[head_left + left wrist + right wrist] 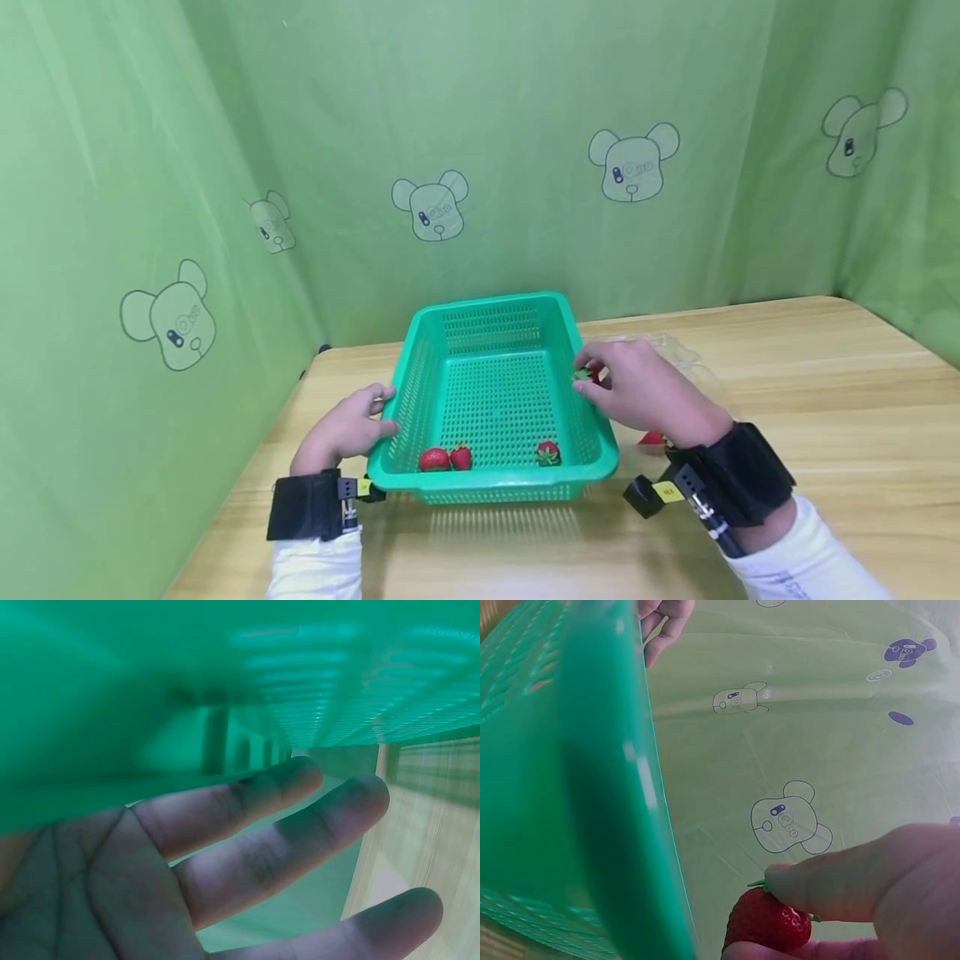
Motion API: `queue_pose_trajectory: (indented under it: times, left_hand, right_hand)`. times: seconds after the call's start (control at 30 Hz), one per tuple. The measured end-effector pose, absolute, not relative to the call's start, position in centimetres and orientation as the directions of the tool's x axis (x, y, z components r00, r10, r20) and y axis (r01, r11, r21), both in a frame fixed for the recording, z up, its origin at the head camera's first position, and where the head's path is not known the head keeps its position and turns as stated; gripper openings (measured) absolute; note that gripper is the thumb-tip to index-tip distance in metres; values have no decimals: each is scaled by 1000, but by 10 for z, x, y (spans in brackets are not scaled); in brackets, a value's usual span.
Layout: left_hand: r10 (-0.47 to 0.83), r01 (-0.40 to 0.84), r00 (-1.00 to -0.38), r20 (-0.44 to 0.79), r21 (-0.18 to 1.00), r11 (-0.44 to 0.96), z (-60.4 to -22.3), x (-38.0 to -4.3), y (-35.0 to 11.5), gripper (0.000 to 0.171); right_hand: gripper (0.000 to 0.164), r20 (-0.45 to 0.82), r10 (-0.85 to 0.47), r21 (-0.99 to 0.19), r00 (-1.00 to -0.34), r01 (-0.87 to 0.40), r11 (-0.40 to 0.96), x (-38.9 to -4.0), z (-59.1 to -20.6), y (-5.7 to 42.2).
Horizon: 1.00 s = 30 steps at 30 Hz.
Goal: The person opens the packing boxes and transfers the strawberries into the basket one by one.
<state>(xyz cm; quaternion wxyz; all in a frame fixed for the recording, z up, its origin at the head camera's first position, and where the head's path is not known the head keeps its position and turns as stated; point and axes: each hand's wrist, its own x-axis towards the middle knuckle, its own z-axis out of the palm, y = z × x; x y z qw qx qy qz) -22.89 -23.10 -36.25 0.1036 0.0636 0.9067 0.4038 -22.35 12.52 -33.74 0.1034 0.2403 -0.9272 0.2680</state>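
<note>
Head view: three strawberries (434, 459) in one basket (492, 480); right grip (637, 385) pinches another strawberry (596, 374), left grip (348, 428) spread.

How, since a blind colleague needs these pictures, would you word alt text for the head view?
A person's right hand pinches a strawberry at the right rim of a green basket, while the left hand touches the left rim. Three more strawberries lie inside, along the near side.

Curtained booth, apparently a makeshift recording station. Green sheeting (525, 92), creased and printed with cartoon animal heads (632, 169), hangs behind a wood-grain table (810, 375) and along both sides. Black wrist straps (296, 508) carry small mounted devices (643, 497). Building type beyond the sheeting: cannot tell.
</note>
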Motion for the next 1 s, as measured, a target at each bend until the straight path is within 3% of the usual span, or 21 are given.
queue_pose_trajectory:
  times: [1.0]
  left_hand:
    - [183, 29, -974, -135, 726, 687, -363, -230, -229, 52]
  right_hand:
    - [18, 358, -454, -401, -816, -574, 714, -223, -344, 114]
